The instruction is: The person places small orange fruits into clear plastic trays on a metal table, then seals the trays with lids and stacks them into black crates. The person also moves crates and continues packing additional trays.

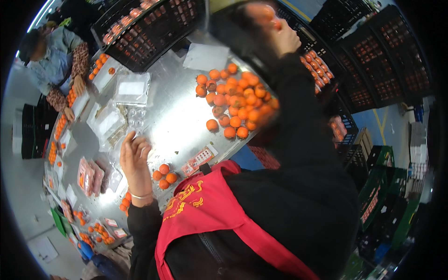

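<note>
- While a co-worker (53,60) is standing at the far left of the metal table (161,100), a row of orange fruit (60,126) is running along that edge.
- Wrapped packs (88,177) are lying on the left part of the table, apparently completed.
- Clear trays (133,88) are lying farther up the table, apparently awaiting fruit.
- Left hand (135,158): is hovering over the table, fingers loosely curled and apart, gripping nothing visible.
- Four fruit (164,176) are sitting in a cluster just beside the left wrist, apparently one portion already set out.
- A label sheet (199,160) is lying to the right of this cluster, near the table edge.
- A loose pile of fruit (235,98) is covering the right part of the table; by judgement, this portion is remaining unpacked.
- Right hand (287,41): is extending past the top edge of the table, fingers clamping on blurred orange fruit (265,15).
- A black crate (305,35) is standing beside the right hand; packed fruit (317,70) is filling the crate area below it, apparently finished work.
- Hidden, left to right: glare is washing out the table's middle; a dark blurred shape (240,37) is defying identification; the right sleeve (301,98) is covering the pile's right side; motion blur is concealing whether the held fruit is wrapped or loose.
</note>
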Available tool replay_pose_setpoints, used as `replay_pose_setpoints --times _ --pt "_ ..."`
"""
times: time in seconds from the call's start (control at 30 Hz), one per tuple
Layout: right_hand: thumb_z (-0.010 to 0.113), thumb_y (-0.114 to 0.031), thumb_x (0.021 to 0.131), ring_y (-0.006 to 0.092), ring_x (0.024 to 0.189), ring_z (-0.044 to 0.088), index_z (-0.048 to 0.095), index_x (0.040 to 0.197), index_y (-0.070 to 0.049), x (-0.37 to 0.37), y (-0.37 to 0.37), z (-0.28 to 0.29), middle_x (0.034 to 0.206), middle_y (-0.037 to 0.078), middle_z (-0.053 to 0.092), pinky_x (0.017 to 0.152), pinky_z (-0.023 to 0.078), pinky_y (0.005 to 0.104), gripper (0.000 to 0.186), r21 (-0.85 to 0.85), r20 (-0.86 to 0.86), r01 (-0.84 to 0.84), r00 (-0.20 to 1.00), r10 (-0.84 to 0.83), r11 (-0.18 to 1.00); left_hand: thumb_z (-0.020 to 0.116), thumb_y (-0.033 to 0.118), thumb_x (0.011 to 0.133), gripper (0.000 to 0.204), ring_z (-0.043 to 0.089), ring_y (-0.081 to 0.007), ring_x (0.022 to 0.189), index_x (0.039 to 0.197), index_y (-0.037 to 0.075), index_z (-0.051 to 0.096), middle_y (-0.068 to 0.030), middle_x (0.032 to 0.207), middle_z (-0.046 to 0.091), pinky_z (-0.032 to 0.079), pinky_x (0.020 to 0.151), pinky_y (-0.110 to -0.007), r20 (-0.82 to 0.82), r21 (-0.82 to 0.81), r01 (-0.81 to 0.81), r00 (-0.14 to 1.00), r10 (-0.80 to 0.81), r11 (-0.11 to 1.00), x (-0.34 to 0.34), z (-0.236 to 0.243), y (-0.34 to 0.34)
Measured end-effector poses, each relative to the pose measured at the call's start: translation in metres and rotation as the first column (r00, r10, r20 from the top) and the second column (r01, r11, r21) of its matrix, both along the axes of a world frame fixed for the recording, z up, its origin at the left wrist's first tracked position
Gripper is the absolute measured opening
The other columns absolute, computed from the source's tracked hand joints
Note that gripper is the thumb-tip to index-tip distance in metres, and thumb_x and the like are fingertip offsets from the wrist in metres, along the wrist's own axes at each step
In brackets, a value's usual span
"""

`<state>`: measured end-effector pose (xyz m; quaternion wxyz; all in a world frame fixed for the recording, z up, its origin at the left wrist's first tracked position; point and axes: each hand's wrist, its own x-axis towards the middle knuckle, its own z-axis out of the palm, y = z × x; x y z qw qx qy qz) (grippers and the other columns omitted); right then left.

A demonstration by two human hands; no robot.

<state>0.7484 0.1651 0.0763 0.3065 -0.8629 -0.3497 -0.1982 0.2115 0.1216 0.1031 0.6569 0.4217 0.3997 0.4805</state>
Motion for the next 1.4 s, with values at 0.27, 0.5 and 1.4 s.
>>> replay_pose_setpoints --times 0.27,0.5,1.4 --pt "0.07 -0.042 0.089 0.0356 0.12 0.066 0.062 0.139 -0.012 0.141 0.041 -0.167 0.13 0.017 0.068 0.103 0.05 0.0483 0.059 -0.562 -0.512 -0.596 0.795 0.325 0.574 0.059 0.033 0.106 0.04 0.06 -0.0136 0.093 0.131 0.003 0.058 -0.0047 0.101 0.065 0.049 0.086 -0.029 -0.155 -0.182 -0.574 0.818 0.554 0.798 -0.137 -0.067 -0.059" --pt "0.059 -0.032 0.105 0.0092 0.069 0.062 0.066 0.124 -0.008 0.156 -0.001 -0.162 0.089 -0.003 0.067 0.06 0.051 0.0258 0.031 0.032 -0.967 -0.705 0.158 0.2 0.709 0.062 0.024 0.104 0.027 0.066 -0.0146 0.082 0.12 0.002 0.064 -0.0086 0.098 0.07 0.055 0.076 -0.028 -0.139 -0.298 -0.669 0.736 0.662 0.681 -0.169 -0.133 -0.135" --pt "0.073 -0.011 0.092 0.0207 0.106 0.067 0.069 0.12 -0.002 -0.271 -0.016 -0.097 0.114 0.01 0.071 0.094 0.051 0.034 0.029 0.22 -0.381 -0.89 0.299 0.875 0.4 0.063 0.006 0.095 0.048 0.067 -0.0269 0.093 0.14 -0.003 0.052 -0.0167 0.108 0.059 0.057 0.081 -0.035 -0.812 0.188 0.102 0.576 0.097 0.977 -0.203 -0.223 -0.151"
